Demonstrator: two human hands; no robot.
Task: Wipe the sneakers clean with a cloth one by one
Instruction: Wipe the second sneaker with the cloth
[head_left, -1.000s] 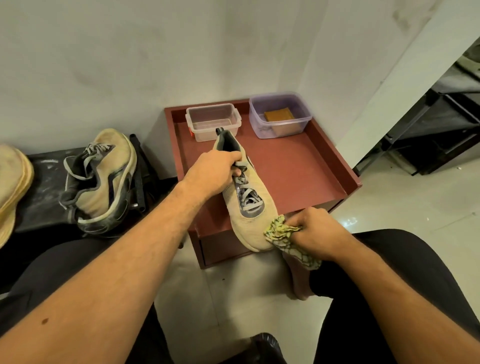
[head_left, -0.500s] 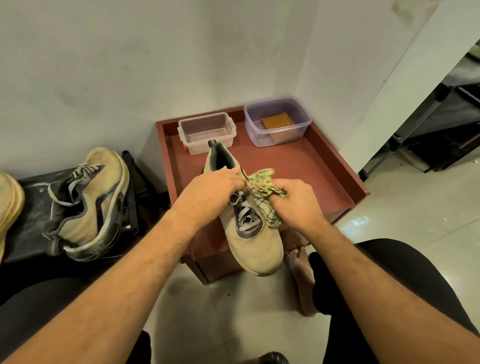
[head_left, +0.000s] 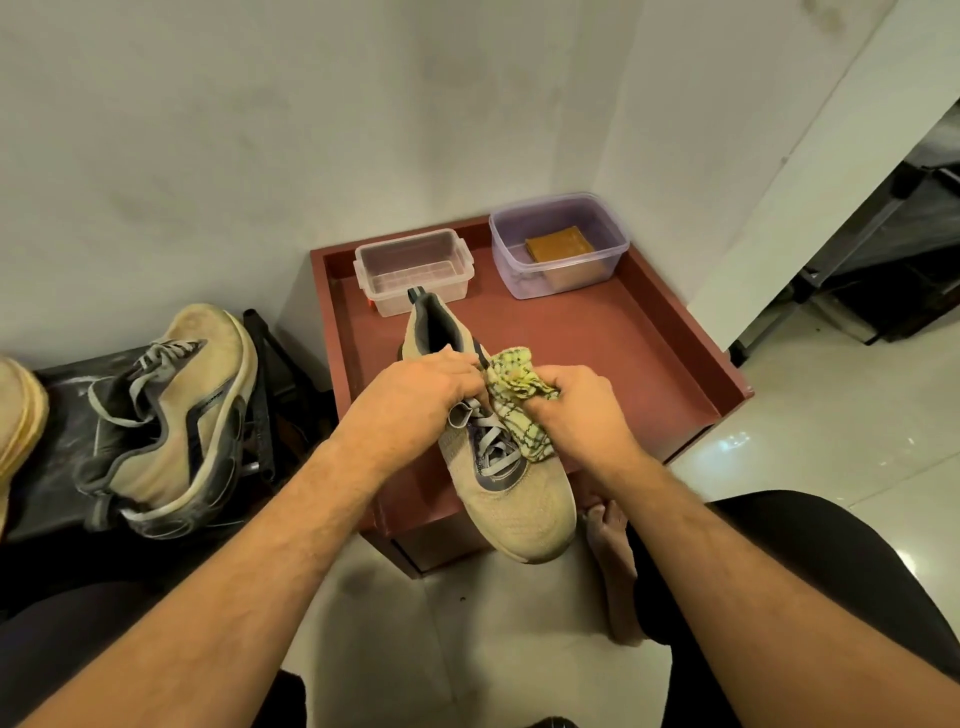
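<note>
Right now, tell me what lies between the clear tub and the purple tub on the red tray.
Nothing: the head view shows only bare red tray between the clear tub and the purple tub.

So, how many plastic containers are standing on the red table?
2. A clear container stands at the back left of the red table. A purple-tinted container stands at the back right, with a brown block inside. No others show.
</note>
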